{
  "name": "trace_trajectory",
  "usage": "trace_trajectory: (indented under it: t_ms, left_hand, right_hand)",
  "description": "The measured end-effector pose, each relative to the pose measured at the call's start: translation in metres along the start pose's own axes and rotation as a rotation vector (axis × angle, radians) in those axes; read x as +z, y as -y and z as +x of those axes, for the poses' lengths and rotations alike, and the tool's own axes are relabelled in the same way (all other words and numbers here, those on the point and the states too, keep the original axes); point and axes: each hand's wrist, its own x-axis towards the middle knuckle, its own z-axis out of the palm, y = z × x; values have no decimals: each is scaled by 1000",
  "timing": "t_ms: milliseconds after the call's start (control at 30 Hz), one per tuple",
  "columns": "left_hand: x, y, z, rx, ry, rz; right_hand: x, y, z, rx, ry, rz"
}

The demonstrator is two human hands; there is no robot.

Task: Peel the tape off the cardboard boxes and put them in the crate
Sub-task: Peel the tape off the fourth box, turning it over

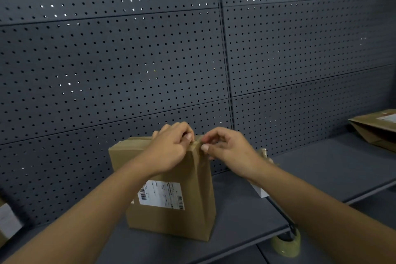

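Early in the task: box [171, 188] standing upright on the shelf [246, 216], tape along its top edge not yet off; no crate in view. Second box [377, 128] lying far right on the shelf, untouched. Left hand [171, 148] curled over the top edge, steadying it. Right hand [227, 148] pinching at the top corner, fingers [206, 147] closed on what looks like the tape end
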Motion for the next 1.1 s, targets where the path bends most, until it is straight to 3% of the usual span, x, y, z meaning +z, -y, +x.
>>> trace_trajectory:
  t_ms: [133,267,367,567,700,800,1000,1100]
  left_hand:
    - [-7,-1,2,66,34,103]
    - [-21,1,8,22,126,-16]
    - [-26,0,13,9,132,24]
    - [-40,18,27,57,223,-11]
    - [-33,26,29,50,121,-152]
    - [-32,35,26,53,108,-116]
    - [-66,64,7,26,216,-88]
    - [-76,81,2,5,245,43]
  right_hand:
    - [4,-13,-6,23,-10,42]
    - [13,-23,-12,-9,-49,124]
    - [18,-23,-10,-33,-56,139]
    - [21,-12,-5,-254,-184,-220]
    - [29,4,6,-261,-69,-436]
    - [36,4,12,-265,-11,-545]
    - [35,0,22,-212,-33,-474]
    - [35,0,23,-225,-33,-453]
